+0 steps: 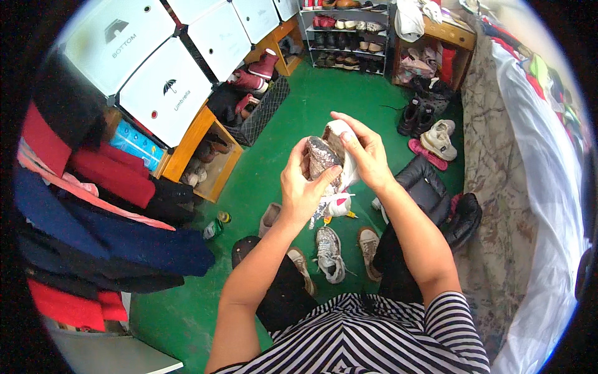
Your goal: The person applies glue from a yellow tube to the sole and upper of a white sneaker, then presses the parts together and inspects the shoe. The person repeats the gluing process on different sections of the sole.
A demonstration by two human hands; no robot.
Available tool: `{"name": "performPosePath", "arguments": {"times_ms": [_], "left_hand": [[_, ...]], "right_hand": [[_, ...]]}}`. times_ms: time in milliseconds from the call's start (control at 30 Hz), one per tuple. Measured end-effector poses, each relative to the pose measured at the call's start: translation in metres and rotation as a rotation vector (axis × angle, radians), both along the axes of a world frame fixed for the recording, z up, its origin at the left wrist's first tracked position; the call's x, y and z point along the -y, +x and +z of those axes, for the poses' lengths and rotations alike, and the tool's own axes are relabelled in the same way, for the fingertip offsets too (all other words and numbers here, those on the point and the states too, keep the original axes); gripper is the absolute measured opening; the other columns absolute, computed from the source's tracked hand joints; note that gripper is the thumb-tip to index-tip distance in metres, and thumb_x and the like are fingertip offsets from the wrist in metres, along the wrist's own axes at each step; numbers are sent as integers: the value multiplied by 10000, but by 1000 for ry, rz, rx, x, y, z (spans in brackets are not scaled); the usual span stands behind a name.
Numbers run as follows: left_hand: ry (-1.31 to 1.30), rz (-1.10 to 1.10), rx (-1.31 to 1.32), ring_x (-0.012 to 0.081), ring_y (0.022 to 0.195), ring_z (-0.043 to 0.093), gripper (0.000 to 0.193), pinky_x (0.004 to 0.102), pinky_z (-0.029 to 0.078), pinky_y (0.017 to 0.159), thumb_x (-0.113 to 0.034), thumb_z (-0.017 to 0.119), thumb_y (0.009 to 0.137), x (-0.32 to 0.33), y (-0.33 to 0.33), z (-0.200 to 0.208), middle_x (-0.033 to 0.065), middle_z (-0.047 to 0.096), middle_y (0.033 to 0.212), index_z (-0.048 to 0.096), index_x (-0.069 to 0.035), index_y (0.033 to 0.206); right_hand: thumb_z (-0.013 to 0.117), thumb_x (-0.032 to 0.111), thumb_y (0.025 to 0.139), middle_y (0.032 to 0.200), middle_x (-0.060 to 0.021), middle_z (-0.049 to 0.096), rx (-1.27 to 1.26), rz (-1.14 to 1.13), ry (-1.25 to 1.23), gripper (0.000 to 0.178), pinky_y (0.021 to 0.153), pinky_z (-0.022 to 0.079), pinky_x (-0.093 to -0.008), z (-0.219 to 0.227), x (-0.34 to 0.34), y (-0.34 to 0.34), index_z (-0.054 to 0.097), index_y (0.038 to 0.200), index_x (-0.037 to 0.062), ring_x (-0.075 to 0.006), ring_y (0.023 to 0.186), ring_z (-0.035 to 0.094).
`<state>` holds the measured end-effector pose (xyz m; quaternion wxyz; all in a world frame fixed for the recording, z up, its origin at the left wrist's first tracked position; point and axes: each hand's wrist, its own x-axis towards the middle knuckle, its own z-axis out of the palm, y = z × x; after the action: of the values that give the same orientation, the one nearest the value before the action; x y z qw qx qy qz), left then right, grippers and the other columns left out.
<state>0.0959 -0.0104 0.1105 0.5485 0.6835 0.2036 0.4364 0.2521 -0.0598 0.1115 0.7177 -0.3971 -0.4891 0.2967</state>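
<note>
In front of me, above the floor, both hands hold a white shoe point(351, 171) with a speckled grey-brown, worn-looking part point(322, 157). My left hand point(302, 181) is closed round the speckled side, its thumb lying across it. My right hand point(367, 153) grips the white side, thumb on top. Whether the two parts belong to one shoe I cannot tell. White laces and a pink-red patch point(339, 204) show just below; their link to the held shoe is unclear. On the floor between my feet stands a grey-white lace-up sneaker point(329, 252).
A beige shoe point(270, 218) and green bottle point(213, 229) are left of my legs. Black boots point(416, 118), pale sneakers point(439, 138) and a pink slipper point(428, 154) lie right. A black puffy jacket point(423, 187) is beside my right leg. A shoe rack point(347, 40) stands behind.
</note>
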Motion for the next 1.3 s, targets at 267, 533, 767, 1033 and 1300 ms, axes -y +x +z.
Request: {"name": "performPosePath", "arguments": {"times_ms": [267, 533, 767, 1033, 1300], "left_hand": [[305, 185, -182, 342, 1319, 458, 916, 462, 409, 1053, -330, 856, 722, -28, -14, -1, 236, 407, 1460, 378, -5, 1432], [684, 84, -487, 291, 713, 578, 507, 397, 479, 640, -406, 860, 667, -18, -16, 2, 108, 557, 792, 540, -38, 805], [522, -21, -479, 346, 728, 616, 325, 429, 474, 640, -338, 684, 876, -4, -8, 1, 148, 618, 794, 610, -21, 875], [325, -91, -297, 237, 674, 616, 236, 356, 477, 626, -218, 617, 949, 0, -4, 0, 141, 634, 775, 642, 16, 921], [238, -54, -223, 187, 691, 611, 226, 335, 480, 636, -205, 629, 946, 8, -1, -4, 123, 643, 780, 644, 19, 919]], "right_hand": [[651, 185, 921, 1189, -74, 643, 56, -102, -2, 462, 991, 429, -301, 2, 3, 22, 555, 1340, 16, -141, 1092, 573], [699, 221, 887, 1171, -103, 659, 282, -63, -55, 499, 1001, 435, -322, 9, 9, 23, 571, 1323, 16, -153, 1095, 586], [640, 267, 930, 1127, -63, 651, 225, 51, -119, 468, 949, 452, -296, 9, 7, 13, 573, 1330, 35, -121, 1033, 567], [622, 263, 957, 1133, -53, 649, 122, 39, -61, 425, 918, 456, -282, 2, 1, 19, 585, 1305, 22, -102, 1025, 558], [594, 304, 968, 1150, -59, 637, 135, 31, -37, 464, 941, 454, -288, 4, 1, 23, 554, 1337, 25, -120, 1041, 574]]}}
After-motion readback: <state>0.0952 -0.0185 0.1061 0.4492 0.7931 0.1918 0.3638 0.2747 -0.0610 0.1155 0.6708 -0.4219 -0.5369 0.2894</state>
